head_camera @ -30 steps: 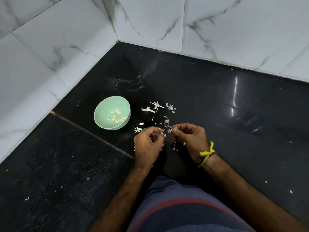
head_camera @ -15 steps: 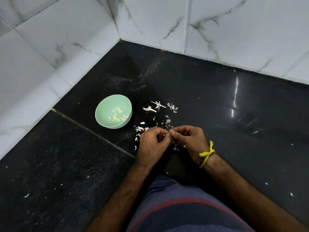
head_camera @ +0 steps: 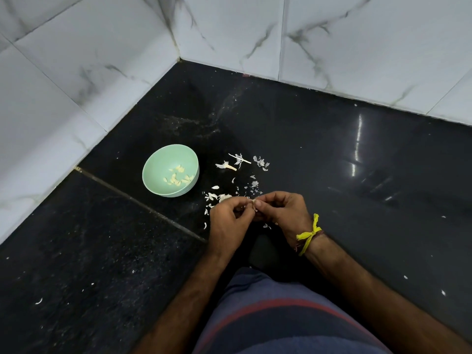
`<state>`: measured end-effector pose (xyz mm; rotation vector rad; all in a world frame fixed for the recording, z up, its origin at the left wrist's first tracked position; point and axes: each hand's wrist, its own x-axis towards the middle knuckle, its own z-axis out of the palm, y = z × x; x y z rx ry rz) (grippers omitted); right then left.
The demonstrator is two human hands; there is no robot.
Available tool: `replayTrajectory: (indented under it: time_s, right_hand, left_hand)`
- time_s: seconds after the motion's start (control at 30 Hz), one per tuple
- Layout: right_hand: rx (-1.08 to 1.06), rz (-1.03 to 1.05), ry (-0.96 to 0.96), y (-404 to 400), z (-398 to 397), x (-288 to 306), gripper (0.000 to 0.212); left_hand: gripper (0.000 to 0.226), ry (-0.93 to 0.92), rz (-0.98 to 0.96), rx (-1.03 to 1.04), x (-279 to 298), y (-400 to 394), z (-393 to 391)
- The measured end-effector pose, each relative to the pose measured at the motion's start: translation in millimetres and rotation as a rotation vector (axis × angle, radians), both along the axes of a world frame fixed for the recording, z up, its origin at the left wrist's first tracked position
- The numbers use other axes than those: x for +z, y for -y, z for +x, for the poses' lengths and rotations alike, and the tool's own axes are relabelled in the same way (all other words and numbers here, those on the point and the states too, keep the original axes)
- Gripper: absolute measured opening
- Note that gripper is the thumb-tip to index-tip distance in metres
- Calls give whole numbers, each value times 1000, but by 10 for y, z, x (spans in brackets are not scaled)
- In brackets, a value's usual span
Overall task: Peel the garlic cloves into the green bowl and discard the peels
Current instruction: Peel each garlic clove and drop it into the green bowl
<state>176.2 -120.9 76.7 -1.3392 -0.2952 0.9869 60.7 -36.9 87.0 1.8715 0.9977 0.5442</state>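
Peeling step: left hand [head_camera: 228,221] and right hand [head_camera: 283,210] both pinch one garlic clove [head_camera: 253,202] above the black floor [head_camera: 332,159], right of the green bowl [head_camera: 170,170]. Best practice: strip skin in small pulls, dropping peels [head_camera: 240,162] clear of the bowl.

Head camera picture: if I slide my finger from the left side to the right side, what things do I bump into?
White marble wall → green bowl holding peeled garlic cloves → left hand → right hand → yellow wrist thread → shiny black floor.
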Motion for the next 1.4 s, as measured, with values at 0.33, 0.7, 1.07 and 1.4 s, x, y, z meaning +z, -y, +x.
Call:
replayTrajectory:
  time_s: [0.33,0.7,1.07,1.4]
  right_hand:
    - [17,32,-126,20,24,-48,18]
    - [60,57,107,0,41,-45,9]
    - [150,131,163,73,109,-25,10]
    - [217,221,-82,114,156,0,12]
  left_hand:
    - [4,105,-47,20,-17,-12,-44]
    - [6,288,-319,27,73,32,-28]
    - [5,237,-302,16,60,8,-69]
    - [14,321,-448,15,165,117,4]
